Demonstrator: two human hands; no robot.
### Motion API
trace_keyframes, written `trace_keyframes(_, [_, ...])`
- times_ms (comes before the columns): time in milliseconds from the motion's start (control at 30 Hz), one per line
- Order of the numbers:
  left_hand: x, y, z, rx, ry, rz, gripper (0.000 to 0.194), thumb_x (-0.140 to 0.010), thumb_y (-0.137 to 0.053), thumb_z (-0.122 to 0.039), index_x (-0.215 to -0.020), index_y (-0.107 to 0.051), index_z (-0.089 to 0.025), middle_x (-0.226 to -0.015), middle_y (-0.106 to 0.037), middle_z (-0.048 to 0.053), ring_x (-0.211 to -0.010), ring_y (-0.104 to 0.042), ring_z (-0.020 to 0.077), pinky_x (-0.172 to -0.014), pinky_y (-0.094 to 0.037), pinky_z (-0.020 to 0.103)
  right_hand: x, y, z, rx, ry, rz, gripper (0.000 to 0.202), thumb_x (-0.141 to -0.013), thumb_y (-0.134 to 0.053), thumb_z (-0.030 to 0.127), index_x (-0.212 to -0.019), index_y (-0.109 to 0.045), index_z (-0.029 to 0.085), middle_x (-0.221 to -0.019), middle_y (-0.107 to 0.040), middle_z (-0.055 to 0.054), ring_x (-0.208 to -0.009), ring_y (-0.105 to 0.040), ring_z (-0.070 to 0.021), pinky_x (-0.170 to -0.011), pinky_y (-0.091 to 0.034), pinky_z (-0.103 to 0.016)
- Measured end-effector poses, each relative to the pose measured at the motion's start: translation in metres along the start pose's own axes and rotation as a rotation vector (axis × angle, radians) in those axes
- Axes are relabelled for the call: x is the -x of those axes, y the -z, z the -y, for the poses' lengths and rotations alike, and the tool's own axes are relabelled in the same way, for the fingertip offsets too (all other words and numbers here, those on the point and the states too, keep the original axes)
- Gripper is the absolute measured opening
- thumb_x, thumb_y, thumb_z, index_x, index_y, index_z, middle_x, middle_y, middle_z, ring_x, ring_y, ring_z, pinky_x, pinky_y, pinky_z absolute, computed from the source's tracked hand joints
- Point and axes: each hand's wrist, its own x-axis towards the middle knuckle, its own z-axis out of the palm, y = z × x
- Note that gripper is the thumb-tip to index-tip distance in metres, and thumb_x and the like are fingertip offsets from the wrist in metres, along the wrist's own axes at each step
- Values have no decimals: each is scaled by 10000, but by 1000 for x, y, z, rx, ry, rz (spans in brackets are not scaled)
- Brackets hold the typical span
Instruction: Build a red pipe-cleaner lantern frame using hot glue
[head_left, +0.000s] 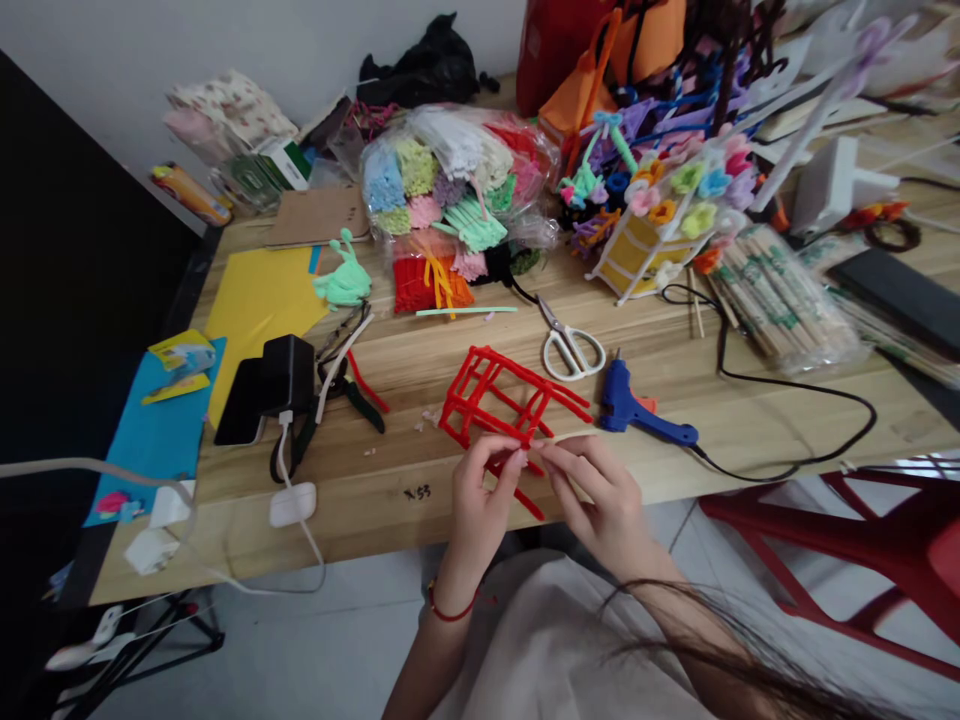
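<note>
Frame: sitting at the table's near middle
Scissors: lying beyond the frame, rightward
Glue gun: resting right of the frame
Phone: lying left on the table
Bag: sitting far, behind the frame
Stool: standing near right

The red frame is showing fuzzy, matt stems. The bench is displaying smooth wood grain. Scissors are pairing smooth metal blades with plastic-looking handles. The glue gun is showing smooth plastic. Crinkled, glossy clear plastic is covering fuzzy bundles.
</note>
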Motion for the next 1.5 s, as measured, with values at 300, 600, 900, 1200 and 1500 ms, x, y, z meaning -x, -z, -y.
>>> trace_keyframes(300, [0,0,1,-12,-11,-4,105,-882,-585,-286,-918,-621,-195,-833,-672,22,-766,-642,129,-707,-499,237,1,1,0,-11,-16,5,436,-872,-537,42,-1263,-552,234,-984,-593,-80,-899,-588,-191,-761,-525,-339])
trace_keyframes(600, [1,6,-8,-179,-150,-55,198,-894,-567,-260,-1087,-571,-213,-1012,-642,64,-881,-635,152,-798,-524,287,-6,4,2,19,-67,-13,321,-896,-528,108,-1188,-592,225,-932,-631,-67,-847,-616,-181,-730,-527,-330])
trace_keyframes(900, [14,30,23,18,-56,-458,155,-941,-467,-304,-1034,-534,-200,-964,-575,50,-709,-577,99,-617,-517,215,-13,2,-2,52,-90,-78,231,-888,-553,126,-1103,-594,201,-879,-638,-58,-786,-601,-168,-696,-514,-310])
trace_keyframes(1200, [2,15,40,-153,-135,-28,120,-839,-629,-244,-949,-637,-196,-1070,-628,78,-988,-617,186,-881,-503,350,-22,4,2,21,-118,-115,203,-893,-540,145,-1070,-620,205,-900,-669,-70,-786,-622,-177,-699,-528,-320])
trace_keyframes(1500, [-13,37,-12,-503,-383,-40,74,-897,-538,-213,-908,-611,-222,-871,-666,40,-886,-606,188,-849,-488,352,-8,-2,-22,-72,-364,-66,165,-906,-552,277,-996,-657,187,-838,-689,-55,-723,-634,-168,-635,-525,-294])
